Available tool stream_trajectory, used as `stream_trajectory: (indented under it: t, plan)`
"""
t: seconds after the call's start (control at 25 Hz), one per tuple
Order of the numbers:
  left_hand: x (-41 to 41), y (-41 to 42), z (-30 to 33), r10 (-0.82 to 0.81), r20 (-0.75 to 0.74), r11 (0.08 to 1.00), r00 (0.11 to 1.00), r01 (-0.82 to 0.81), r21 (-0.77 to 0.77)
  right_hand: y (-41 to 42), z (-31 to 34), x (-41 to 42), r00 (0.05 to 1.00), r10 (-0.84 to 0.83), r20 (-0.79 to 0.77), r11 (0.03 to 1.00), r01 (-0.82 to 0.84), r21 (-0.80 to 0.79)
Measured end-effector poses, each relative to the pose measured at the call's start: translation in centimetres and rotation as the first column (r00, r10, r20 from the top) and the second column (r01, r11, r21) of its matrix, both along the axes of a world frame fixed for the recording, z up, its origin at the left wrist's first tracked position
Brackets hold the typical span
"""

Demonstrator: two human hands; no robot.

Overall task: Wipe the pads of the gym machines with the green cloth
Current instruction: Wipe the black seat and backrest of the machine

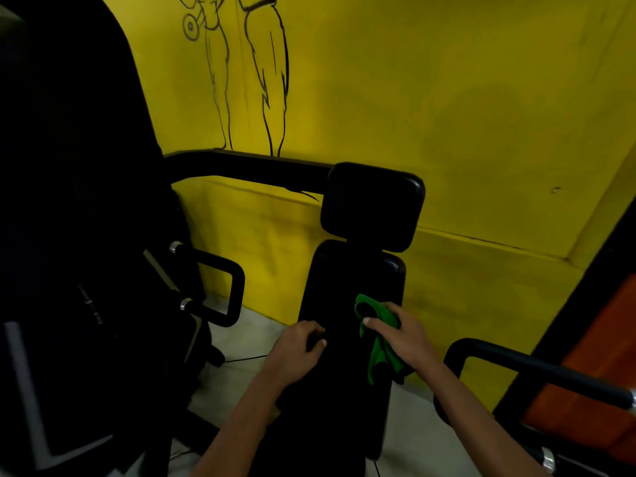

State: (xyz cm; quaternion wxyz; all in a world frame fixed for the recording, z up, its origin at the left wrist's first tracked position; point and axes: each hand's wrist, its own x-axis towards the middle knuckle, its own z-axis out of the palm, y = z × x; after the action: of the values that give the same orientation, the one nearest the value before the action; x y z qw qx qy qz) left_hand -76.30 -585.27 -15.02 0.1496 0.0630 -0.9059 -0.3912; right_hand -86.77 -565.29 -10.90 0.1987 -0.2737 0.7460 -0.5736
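While the long black pad (pixel 347 325) runs away from the camera toward the yellow wall (pixel 464 115), both hands work at its near-middle stretch.

Right hand (pixel 406 339): fingers curled round the bunched green cloth (pixel 380 352), thumb across the top; the cloth lies against the pad's right half with a tail hanging toward the edge, held so for wiping, as I judge.

Left hand (pixel 296 352): fingers curled over the pad's left edge, probably to brace it; the dark makes the grip hard to confirm.

Head pad (pixel 373 204): square, black, mounted beyond the long pad's far end, apart from both hands.

Handle loop (pixel 227 287): black, on the machine to the left.
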Motion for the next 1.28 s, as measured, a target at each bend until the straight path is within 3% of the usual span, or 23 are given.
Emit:
stream_trajectory:
  t: [0.6,0.8,1.08,1.28]
  plan:
    - [0.7,-1.2,2.6,-0.027,-0.008,0.989,1.0,0.028,0.143,-0.5,0.5,-1.3,0.999,0.034,-0.011,0.999,-0.033,0.021]
    - [-1.4,-2.6,3.0,-0.079,-0.035,0.99,0.996,0.082,0.117,-0.9,0.3,-2.7,1.0,-0.005,-0.005,1.0,0.005,0.012]
    - [-10.1,-7.8,3.9,-0.184,-0.102,0.982,0.978,0.187,0.018,-3.9,2.4,-6.0,0.987,-0.159,-0.026,0.983,0.156,-0.093]
    - [-19.3,-13.2,4.7,-0.277,-0.207,0.96,0.938,0.277,-0.031,-9.4,4.3,-9.5,0.894,-0.429,-0.127,0.898,0.408,-0.162]
